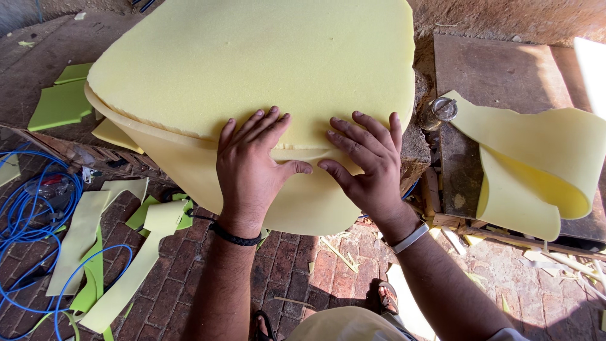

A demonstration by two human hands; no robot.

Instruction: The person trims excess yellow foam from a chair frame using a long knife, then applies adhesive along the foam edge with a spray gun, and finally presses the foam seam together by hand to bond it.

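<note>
— What's under the hands?
— A thick, porous yellow foam pad [252,57] with rounded corners, atop a thinner sheet [303,196] draping down. Left hand [249,167] and right hand [366,164] press flat on its near edge, fingers spread, gripping nothing.
— And beneath?
— Hidden. Foam scraps [82,240] litter the brick floor [290,271].

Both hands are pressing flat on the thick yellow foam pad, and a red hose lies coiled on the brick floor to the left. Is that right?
Not quite: the hose is blue, not red, as the head view shows. The rest holds: the left hand and right hand lie flat on the yellow foam pad, and the hose is coiled on the brick floor to the left.
</note>
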